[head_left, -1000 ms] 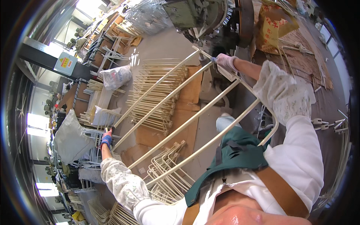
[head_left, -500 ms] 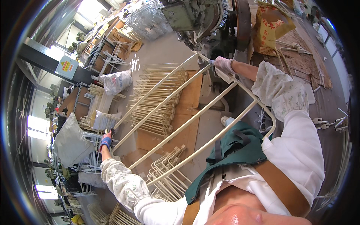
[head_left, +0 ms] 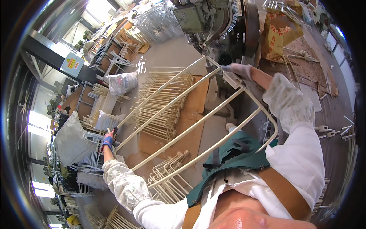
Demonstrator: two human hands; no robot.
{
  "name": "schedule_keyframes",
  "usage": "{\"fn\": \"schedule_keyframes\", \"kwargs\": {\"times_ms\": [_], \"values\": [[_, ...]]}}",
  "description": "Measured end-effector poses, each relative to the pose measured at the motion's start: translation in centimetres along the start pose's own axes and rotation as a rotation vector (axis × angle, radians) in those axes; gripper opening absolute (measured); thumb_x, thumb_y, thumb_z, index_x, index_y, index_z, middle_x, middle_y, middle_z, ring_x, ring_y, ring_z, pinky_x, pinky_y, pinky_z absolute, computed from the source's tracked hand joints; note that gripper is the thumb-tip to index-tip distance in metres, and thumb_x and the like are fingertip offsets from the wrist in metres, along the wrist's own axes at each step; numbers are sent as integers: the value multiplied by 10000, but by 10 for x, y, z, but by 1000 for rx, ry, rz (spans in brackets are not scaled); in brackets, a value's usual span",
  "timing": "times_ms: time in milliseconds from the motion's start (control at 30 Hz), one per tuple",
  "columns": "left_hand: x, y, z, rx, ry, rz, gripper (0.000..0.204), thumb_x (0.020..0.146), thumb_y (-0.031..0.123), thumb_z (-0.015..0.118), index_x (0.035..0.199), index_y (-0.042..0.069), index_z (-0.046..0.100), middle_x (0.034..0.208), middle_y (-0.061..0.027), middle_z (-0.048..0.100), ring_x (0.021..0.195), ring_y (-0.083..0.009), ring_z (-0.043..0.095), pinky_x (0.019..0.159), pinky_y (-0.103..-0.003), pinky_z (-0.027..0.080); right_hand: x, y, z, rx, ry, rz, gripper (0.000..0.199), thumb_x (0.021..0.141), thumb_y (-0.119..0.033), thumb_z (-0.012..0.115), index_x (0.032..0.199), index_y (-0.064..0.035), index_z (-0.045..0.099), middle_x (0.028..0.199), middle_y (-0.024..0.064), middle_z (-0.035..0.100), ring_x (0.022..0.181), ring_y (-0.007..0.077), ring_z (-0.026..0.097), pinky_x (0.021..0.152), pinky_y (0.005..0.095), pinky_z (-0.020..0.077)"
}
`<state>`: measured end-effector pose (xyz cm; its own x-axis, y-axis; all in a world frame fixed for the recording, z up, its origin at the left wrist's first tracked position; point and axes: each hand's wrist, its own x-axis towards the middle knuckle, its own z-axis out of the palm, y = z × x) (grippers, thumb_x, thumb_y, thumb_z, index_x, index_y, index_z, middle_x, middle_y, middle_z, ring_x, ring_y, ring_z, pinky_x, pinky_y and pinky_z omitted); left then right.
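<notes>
A cream-coloured tubular metal frame (head_left: 183, 129) with several parallel bars slants across in front of me, between my hands. My left hand (head_left: 109, 139), in a blue and reddish glove, is closed around its left end. At the far right part of the frame, my right hand (head_left: 241, 71) in a pale glove grips near a bar end, beside a flat cream bracket (head_left: 231, 80). The frame's far corner sits just under the head of a green-grey machine (head_left: 193, 19) with a large toothed wheel. The near right corner of the frame is curved and lies close to my green apron (head_left: 232, 152).
A stack of similar cream frames (head_left: 162, 103) lies on cardboard (head_left: 198, 99) beyond my frame. More bent tubes (head_left: 167, 177) stand below it. White sacks (head_left: 122, 83) and racks line the left. A torn yellow paper bag (head_left: 277, 36) rests on a board at the right.
The whole view has shifted slightly, moving the machine rightward in the picture. My right hand has turned and drawn a little to the right at the frame; my left hand keeps its hold.
</notes>
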<state>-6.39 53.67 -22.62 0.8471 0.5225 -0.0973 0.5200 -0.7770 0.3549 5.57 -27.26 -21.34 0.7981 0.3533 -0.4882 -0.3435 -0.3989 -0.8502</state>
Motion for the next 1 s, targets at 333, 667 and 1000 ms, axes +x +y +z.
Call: {"fn": "schedule_keyframes", "kwargs": {"times_ms": [333,667,1000], "values": [[-73,-6,-12,-1072,320,-333,339,684,447,657,603,174,472,460,14,372,330,-131,339,319,-261,251,-119,124,59,792,-365,-81,481,709,-1,594,1163,27,437,1078,132,556,1000,198,543,899,288,431],[-244,-71,-105,-963,95,-236,328,809,352,489,694,47,524,508,-66,480,395,-183,462,385,-301,400,-47,51,130,1474,-556,285,364,809,-199,465,1038,82,497,1053,263,530,1054,365,500,901,492,420],[-309,-101,-107,-440,-36,-238,445,901,366,373,659,28,531,558,-31,511,520,-127,495,500,-252,394,121,12,241,1398,-357,418,72,869,-22,390,824,-70,420,672,37,442,510,100,391,538,268,428]]}}
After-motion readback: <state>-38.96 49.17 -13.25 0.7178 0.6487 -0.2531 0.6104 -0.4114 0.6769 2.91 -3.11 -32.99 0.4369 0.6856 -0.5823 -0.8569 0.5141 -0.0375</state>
